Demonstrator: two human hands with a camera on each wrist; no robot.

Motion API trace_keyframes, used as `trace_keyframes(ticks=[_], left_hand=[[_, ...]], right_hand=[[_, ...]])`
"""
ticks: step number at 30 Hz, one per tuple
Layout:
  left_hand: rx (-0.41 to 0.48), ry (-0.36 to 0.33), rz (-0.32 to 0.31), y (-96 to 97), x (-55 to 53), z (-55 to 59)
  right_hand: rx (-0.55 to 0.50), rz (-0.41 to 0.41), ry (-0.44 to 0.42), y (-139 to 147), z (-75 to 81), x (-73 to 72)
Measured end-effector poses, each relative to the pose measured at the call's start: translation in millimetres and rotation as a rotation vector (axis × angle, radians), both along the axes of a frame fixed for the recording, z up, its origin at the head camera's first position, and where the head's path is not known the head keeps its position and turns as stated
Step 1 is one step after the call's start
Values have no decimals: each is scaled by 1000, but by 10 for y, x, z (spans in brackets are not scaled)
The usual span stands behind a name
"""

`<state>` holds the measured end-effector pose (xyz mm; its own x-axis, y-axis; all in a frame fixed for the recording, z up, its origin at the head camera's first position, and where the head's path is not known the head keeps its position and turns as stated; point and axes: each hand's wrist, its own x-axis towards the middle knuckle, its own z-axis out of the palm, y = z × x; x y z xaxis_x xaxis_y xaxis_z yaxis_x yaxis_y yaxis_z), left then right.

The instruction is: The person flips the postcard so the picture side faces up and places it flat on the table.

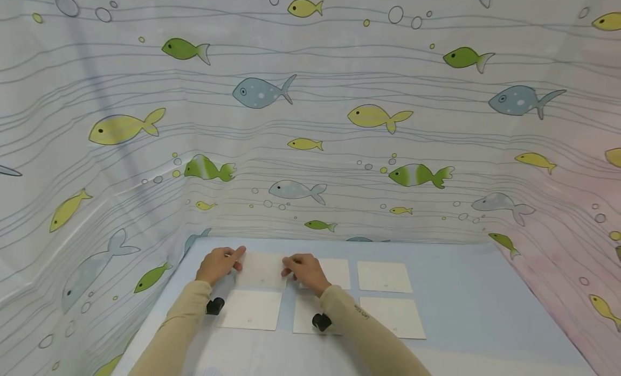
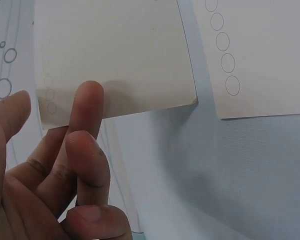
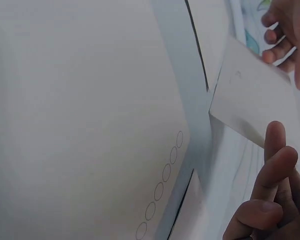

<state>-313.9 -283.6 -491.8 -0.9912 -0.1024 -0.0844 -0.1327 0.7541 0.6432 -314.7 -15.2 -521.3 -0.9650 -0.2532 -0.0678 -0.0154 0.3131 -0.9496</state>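
Note:
A white square card (image 1: pixel 262 271) is between my two hands at the back left of the table. In the left wrist view a row of faint printed circles shows on the card (image 2: pixel 115 55), and a shadow falls below its edge. My left hand (image 1: pixel 218 265) holds the card's left side, one fingertip (image 2: pixel 88 100) on its face and another finger passing behind it. At its right side, my right hand (image 1: pixel 308 271) has curled fingers on the edge. The card (image 3: pixel 245 95) looks tilted in the right wrist view.
More white cards lie in two rows: one behind my right hand (image 1: pixel 339 273), one at back right (image 1: pixel 385 277), and others in front (image 1: pixel 249 310), (image 1: pixel 393 318). Black wrist cameras (image 1: pixel 215 306) sit on both forearms. A fish-patterned curtain (image 1: pixel 310 123) surrounds the blue-white table (image 1: pixel 461 290).

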Motion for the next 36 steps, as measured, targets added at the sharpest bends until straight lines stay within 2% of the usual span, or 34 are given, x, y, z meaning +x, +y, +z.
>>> trace_keyframes(ticks=[19, 24, 29, 36], left_hand=[[-6, 33, -7, -3, 74, 58], [21, 59, -39, -48, 140, 62], [36, 76, -70, -82, 214, 56], [-6, 81, -113, -83, 291, 30]], right_hand=[[35, 28, 86, 55, 74, 42], [53, 51, 99, 51, 104, 90], [125, 69, 121, 72, 90, 117], [193, 95, 182, 90, 50, 165]])
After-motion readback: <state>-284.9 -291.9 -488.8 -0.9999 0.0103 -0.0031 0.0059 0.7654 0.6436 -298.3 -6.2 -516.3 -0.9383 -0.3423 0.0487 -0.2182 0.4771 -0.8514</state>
